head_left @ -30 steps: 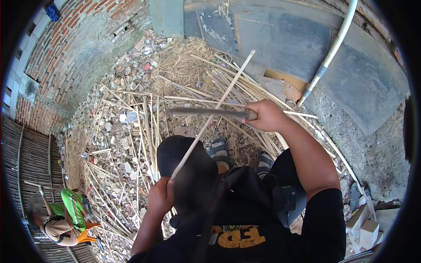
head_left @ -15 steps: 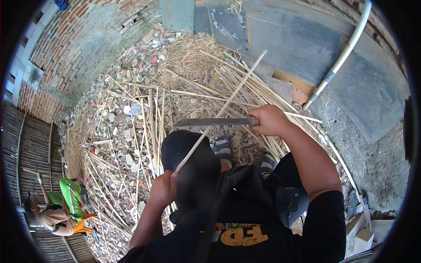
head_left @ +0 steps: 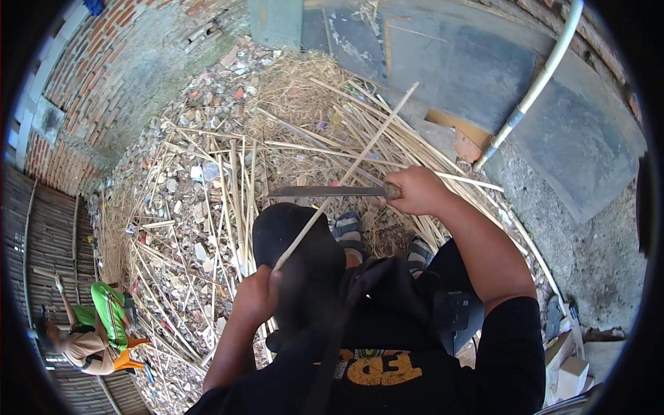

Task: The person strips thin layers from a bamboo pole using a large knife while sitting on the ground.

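Note:
My left hand (head_left: 254, 297) is closed around the lower end of a long, pale bamboo strip (head_left: 371, 146). The strip slants up and away to the right, its far end free above the ground. In my right hand (head_left: 416, 191) is the handle of a machete (head_left: 325, 191), its dark blade pointing left. The blade lies crosswise against the strip, between my knees and the scattered sticks. Whether its edge bites into the bamboo cannot be seen.
Many loose bamboo strips (head_left: 238, 187) lie over rubble ground (head_left: 200, 252), with dry straw (head_left: 297, 93) beyond. A person in green trousers (head_left: 109, 315) sits far left on an orange stool (head_left: 130, 360). A pale pole (head_left: 539, 86) leans at the right wall.
The whole view has shifted slightly left. Both hands keep their grips, and the machete still crosses the strip at nearly the same place.

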`<state>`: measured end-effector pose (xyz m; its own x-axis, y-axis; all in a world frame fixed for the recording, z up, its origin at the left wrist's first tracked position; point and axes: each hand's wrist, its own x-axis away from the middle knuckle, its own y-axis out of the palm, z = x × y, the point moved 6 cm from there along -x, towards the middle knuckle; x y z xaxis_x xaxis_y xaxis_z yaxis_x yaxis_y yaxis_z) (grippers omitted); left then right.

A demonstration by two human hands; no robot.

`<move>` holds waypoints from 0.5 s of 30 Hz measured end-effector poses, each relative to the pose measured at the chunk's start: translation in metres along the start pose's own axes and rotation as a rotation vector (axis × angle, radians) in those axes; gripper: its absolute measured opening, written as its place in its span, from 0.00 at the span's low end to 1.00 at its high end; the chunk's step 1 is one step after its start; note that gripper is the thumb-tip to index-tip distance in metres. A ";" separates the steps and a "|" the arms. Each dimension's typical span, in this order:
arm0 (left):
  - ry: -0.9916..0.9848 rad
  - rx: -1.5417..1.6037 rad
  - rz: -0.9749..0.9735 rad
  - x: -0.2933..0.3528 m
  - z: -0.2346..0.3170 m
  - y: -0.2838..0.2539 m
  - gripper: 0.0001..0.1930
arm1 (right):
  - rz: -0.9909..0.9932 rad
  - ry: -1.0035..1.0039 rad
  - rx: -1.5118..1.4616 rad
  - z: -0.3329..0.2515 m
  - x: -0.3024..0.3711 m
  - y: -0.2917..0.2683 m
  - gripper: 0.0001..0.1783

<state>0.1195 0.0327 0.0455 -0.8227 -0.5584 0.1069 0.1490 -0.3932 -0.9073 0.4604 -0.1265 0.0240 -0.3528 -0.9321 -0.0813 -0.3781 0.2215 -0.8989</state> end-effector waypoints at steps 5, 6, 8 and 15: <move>-0.009 -0.017 0.014 0.000 -0.003 0.009 0.14 | -0.214 0.133 -0.173 0.004 -0.007 0.008 0.12; 0.000 -0.029 0.039 -0.002 -0.002 0.010 0.14 | -0.166 0.116 -0.191 0.009 -0.008 0.010 0.14; -0.008 -0.030 0.026 -0.004 0.000 0.011 0.14 | -0.072 0.081 -0.225 0.015 -0.009 0.013 0.16; 0.040 -0.007 0.048 -0.005 -0.002 0.007 0.14 | -0.123 0.106 -0.144 0.003 -0.016 0.014 0.12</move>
<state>0.1238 0.0337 0.0376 -0.8360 -0.5467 0.0472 0.1846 -0.3612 -0.9140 0.4628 -0.1091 0.0112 -0.3816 -0.9210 0.0781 -0.5397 0.1534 -0.8277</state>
